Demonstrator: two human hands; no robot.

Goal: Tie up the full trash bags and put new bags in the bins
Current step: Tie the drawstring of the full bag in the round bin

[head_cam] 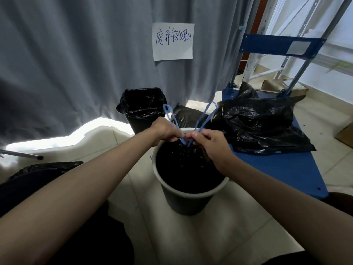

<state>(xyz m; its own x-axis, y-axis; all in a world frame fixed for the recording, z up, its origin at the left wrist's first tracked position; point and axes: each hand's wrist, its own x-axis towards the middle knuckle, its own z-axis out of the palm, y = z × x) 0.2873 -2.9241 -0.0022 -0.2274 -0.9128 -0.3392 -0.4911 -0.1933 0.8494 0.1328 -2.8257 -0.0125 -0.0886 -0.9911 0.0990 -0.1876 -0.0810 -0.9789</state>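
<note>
A grey bin with a white rim (191,195) stands on the floor in front of me, and a black trash bag (183,165) sits inside it. The bag has two blue drawstring loops (205,116) that stick up above the bin. My left hand (166,130) grips the left loop at its base. My right hand (212,144) pinches the right loop beside it. Both hands meet over the far side of the bin, where the strings cross. Behind it stands a second bin lined with a black bag (142,104).
A blue platform cart (282,169) on the right carries a crumpled black bag (259,123); another black bag (188,114) lies behind the bin. A grey curtain with a handwritten paper sign (172,41) hangs behind. Black plastic (38,168) lies at left, a metal rack (267,54) at right.
</note>
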